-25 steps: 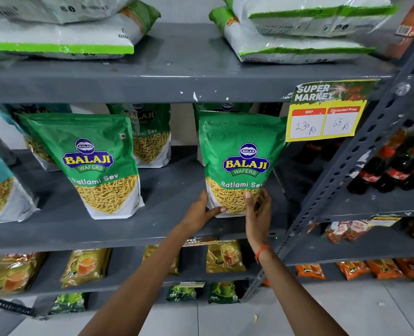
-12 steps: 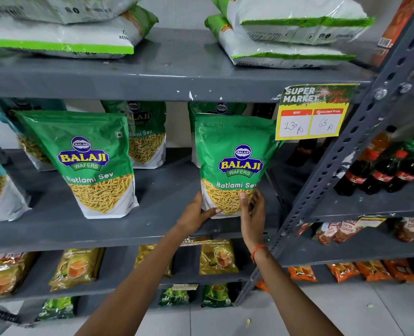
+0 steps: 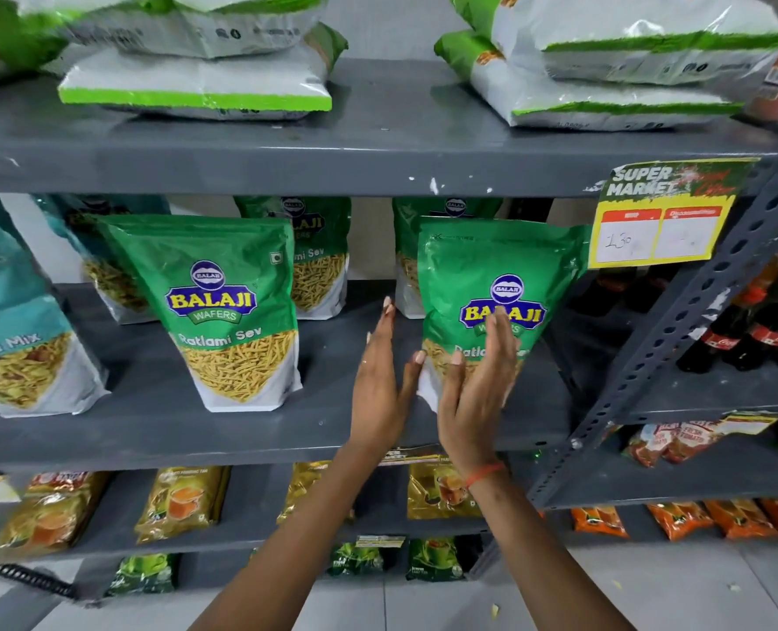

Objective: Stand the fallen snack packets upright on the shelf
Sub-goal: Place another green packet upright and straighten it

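A green Ratlami Sev packet (image 3: pixel 501 275) stands upright at the right of the grey middle shelf (image 3: pixel 150 430). My left hand (image 3: pixel 380 384) is flat and open just left of its lower edge, thumb tip near the packet. My right hand (image 3: pixel 480 389) is open in front of the packet's lower half, fingers spread, not gripping. A second green Ratlami Sev packet (image 3: pixel 228 307) stands upright to the left. Two more green packets (image 3: pixel 319 248) (image 3: pixel 405 248) stand behind them.
A teal mix packet (image 3: pixel 14 325) stands at the left end. White-and-green bags (image 3: pixel 196 84) lie on the top shelf. A yellow price tag (image 3: pixel 660 220) hangs from that shelf's edge. A perforated steel upright (image 3: pixel 678 325) slants right of the packet, with cola bottles (image 3: pixel 760 330) beyond.
Both hands have let go of the right packet's bottom and opened, fingers now straight and raised. The camera has come closer to the shelf. The packet stays upright.
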Action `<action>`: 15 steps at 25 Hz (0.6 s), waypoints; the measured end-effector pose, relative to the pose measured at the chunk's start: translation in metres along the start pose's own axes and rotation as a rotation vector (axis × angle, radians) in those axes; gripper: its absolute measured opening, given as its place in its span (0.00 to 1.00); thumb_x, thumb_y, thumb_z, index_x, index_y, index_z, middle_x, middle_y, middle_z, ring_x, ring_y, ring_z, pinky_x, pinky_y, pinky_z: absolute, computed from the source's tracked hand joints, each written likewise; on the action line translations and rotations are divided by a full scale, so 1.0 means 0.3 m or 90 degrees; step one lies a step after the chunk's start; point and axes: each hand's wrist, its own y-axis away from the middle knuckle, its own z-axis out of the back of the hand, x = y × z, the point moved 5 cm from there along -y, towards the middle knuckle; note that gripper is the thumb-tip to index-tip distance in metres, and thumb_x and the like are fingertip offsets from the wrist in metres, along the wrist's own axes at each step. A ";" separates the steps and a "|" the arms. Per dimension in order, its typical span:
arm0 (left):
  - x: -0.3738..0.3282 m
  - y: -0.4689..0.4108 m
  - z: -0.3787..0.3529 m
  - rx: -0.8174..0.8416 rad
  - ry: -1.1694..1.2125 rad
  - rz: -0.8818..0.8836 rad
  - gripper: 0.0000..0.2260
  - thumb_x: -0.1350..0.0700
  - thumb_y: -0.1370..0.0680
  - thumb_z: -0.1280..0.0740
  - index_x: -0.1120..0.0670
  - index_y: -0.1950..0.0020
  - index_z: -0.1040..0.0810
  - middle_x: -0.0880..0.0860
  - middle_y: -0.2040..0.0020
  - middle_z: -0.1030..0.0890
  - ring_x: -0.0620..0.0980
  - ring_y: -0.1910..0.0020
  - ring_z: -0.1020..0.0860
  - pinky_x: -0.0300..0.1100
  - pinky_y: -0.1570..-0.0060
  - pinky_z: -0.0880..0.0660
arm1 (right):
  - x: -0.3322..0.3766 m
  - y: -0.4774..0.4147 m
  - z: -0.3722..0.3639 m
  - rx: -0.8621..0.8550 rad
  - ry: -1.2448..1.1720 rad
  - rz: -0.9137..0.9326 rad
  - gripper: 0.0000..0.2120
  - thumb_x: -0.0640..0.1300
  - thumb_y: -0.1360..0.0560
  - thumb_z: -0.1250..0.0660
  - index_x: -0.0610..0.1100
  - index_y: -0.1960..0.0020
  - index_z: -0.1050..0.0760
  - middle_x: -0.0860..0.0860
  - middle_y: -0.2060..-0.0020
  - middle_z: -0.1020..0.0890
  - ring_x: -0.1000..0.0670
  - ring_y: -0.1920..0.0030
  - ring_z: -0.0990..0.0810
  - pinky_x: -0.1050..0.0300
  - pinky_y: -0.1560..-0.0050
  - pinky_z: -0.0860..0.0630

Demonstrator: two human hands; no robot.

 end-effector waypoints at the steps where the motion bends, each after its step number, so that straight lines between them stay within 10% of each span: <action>1: -0.011 -0.012 0.061 -0.033 -0.008 -0.026 0.27 0.43 0.21 0.46 0.48 0.25 0.50 0.44 0.25 0.45 0.38 0.26 0.45 0.50 0.27 0.40 | 0.045 -0.001 -0.048 0.006 -0.024 0.015 0.22 0.46 0.20 0.49 0.38 0.29 0.42 0.40 0.28 0.36 0.47 0.26 0.41 0.43 0.26 0.43; 9: 0.287 -0.035 0.624 -0.231 -0.104 -0.008 0.37 0.46 0.24 0.37 0.59 0.25 0.54 0.52 0.24 0.52 0.50 0.23 0.52 0.46 0.25 0.50 | 0.229 0.169 -0.513 0.177 -0.161 -0.131 0.26 0.51 0.21 0.46 0.41 0.27 0.42 0.47 0.28 0.35 0.55 0.27 0.39 0.66 0.28 0.43; 12: 0.497 -0.032 0.734 -0.136 0.050 0.159 0.40 0.50 0.29 0.30 0.55 0.24 0.50 0.47 0.25 0.43 0.41 0.27 0.43 0.28 0.33 0.41 | 0.189 0.270 -0.651 0.278 -0.255 -0.329 0.23 0.54 0.23 0.42 0.46 0.31 0.36 0.47 0.34 0.27 0.52 0.33 0.29 0.61 0.36 0.29; 15: 0.642 -0.023 0.746 0.021 0.082 0.250 0.28 0.46 0.33 0.26 0.59 0.40 0.28 0.54 0.43 0.21 0.35 0.49 0.22 0.37 0.51 0.25 | 0.163 0.318 -0.709 0.354 -0.308 -0.429 0.18 0.52 0.23 0.38 0.46 0.36 0.32 0.51 0.43 0.21 0.53 0.42 0.22 0.69 0.48 0.25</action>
